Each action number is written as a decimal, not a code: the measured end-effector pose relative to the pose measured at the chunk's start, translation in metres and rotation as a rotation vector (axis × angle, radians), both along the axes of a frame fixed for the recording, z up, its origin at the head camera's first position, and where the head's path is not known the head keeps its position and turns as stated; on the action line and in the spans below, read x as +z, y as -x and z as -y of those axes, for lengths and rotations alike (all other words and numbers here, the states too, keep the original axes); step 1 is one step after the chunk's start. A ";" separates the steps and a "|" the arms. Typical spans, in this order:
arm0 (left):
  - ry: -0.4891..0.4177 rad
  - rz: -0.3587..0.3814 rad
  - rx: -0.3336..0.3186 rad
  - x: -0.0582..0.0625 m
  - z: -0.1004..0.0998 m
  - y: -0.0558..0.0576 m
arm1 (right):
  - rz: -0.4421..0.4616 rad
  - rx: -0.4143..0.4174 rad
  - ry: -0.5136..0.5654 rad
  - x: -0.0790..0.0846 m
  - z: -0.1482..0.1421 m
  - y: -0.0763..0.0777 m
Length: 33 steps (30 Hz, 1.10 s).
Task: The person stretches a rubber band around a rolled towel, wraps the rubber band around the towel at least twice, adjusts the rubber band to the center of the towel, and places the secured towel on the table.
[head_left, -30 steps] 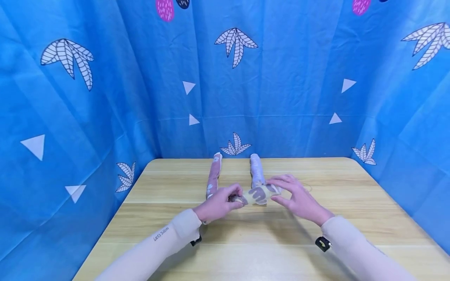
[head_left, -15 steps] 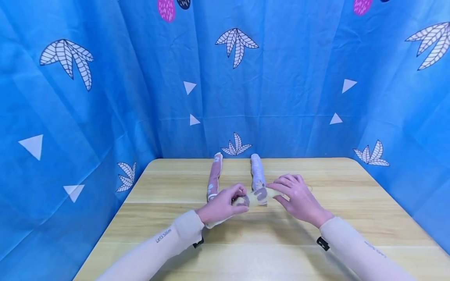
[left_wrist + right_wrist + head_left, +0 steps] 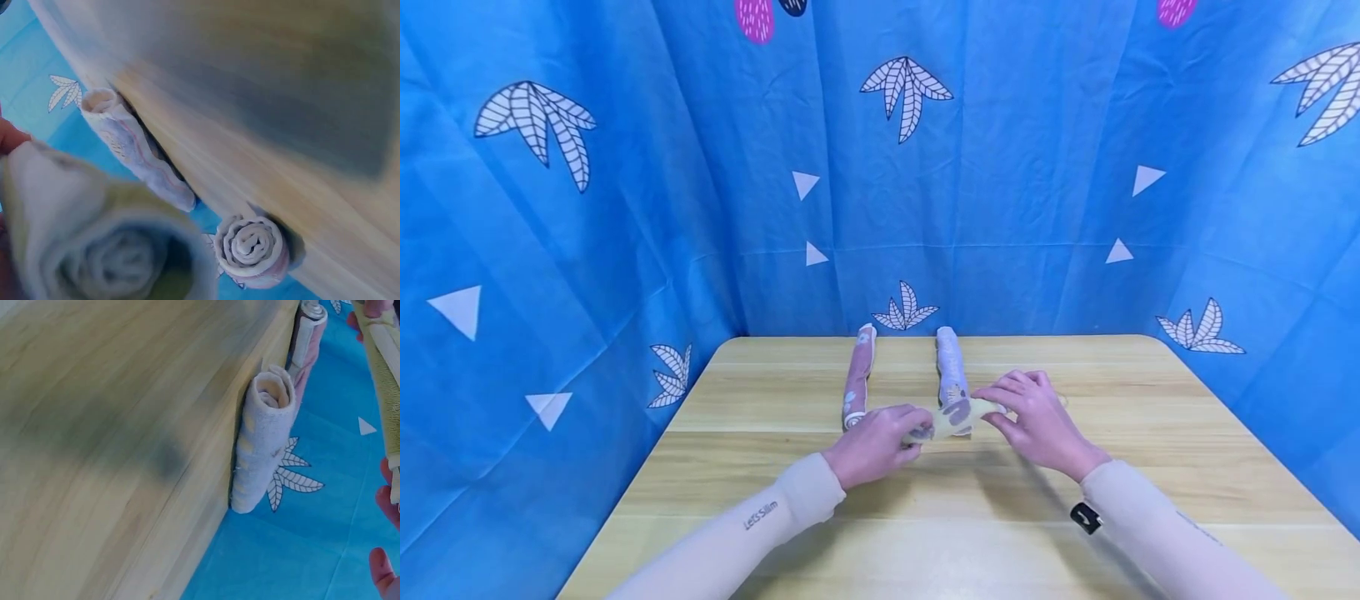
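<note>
Yellow cloth roll (image 3: 957, 413) is held crosswise between two hands over the near end of the lavender roll (image 3: 951, 362), with shadows on the wood below and nearer the person. Left hand (image 3: 876, 446) grips its left end, fingers curled over; right hand (image 3: 1037, 421) has a narrow pinch at the other end, thumb and forefinger on either side. In the left wrist view the roll's coiled end shows, blurred. Pink roll (image 3: 858, 375) lies just beyond the left hand; it and the lavender roll run roughly parallel, a strip of wood between them, far ends at the table's back edge. Table (image 3: 925, 533) has rounded back corners; the wood runs broad to the right of the right hand, to the left of the pink roll, and toward the person between the forearms. Blue curtain (image 3: 1030, 167) stands close behind the back edge
</note>
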State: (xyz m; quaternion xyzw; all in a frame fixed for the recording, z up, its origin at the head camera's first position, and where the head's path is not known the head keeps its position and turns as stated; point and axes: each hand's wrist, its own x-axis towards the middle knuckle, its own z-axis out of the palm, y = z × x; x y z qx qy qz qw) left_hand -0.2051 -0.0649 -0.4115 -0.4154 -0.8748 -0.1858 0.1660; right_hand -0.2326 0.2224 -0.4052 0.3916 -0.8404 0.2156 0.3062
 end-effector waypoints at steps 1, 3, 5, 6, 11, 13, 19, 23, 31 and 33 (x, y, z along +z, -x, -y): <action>0.004 -0.011 -0.007 -0.001 0.000 0.002 | 0.003 0.000 0.000 0.000 0.001 0.000; 0.015 -0.034 -0.021 -0.003 0.002 0.005 | 0.008 -0.004 0.001 0.001 0.002 0.001; 0.019 -0.069 -0.027 -0.005 0.004 0.006 | 0.022 -0.008 0.001 0.002 0.002 0.001; 0.014 -0.090 -0.025 -0.005 0.005 0.007 | 0.038 -0.012 0.005 0.002 0.002 0.001; -0.037 -0.133 0.012 -0.004 0.010 0.009 | 0.207 -0.016 0.045 0.004 0.000 -0.001; -0.064 -0.050 0.021 -0.001 0.010 0.009 | 0.290 -0.012 0.063 0.005 -0.002 -0.001; -0.200 0.403 0.062 0.007 0.011 0.007 | 0.302 0.010 0.062 0.004 -0.006 -0.003; -0.296 0.608 0.073 0.006 0.012 0.009 | 0.069 0.035 -0.037 0.003 -0.009 -0.004; -0.404 0.827 0.033 0.010 0.008 0.006 | -0.167 0.041 -0.121 0.000 -0.008 -0.001; -0.366 0.768 0.044 0.010 0.006 0.003 | -0.158 0.038 -0.109 0.001 -0.007 -0.001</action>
